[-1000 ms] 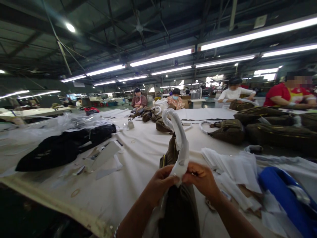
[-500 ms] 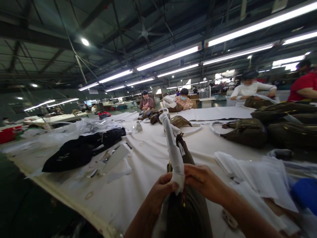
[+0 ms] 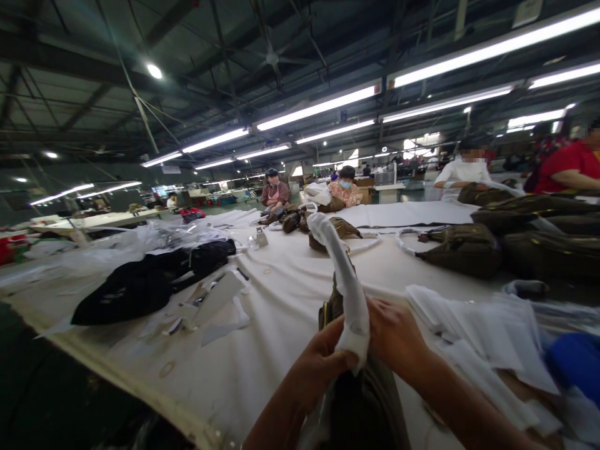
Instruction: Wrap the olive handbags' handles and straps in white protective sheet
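Observation:
Below me an olive-brown bag (image 3: pixel 382 400) stands on the white table cover, its strap (image 3: pixel 355 306) wrapped in white sheet material and curving up and away. My left hand (image 3: pixel 319 365) is closed on the lower end of this wrapped strap, the thumb lying across the front. From the other side my right hand (image 3: pixel 396 340) grips the strap, its fingertips partly hidden behind the wrapping. A yellow zip (image 3: pixel 324 312) shows on the bag just left of the strap.
On the left lie a black fabric item (image 3: pixel 140 284) and paper scraps (image 3: pixel 218 303). White sheets (image 3: pixel 482 331) are stacked at right, near a blue object (image 3: pixel 574 362). More olive bags (image 3: pixel 462 250) sit farther back. Several people work around the table.
Both hands and the wrapped strap have shifted a little to the right. The strap now bends more, and my right hand has turned further behind it.

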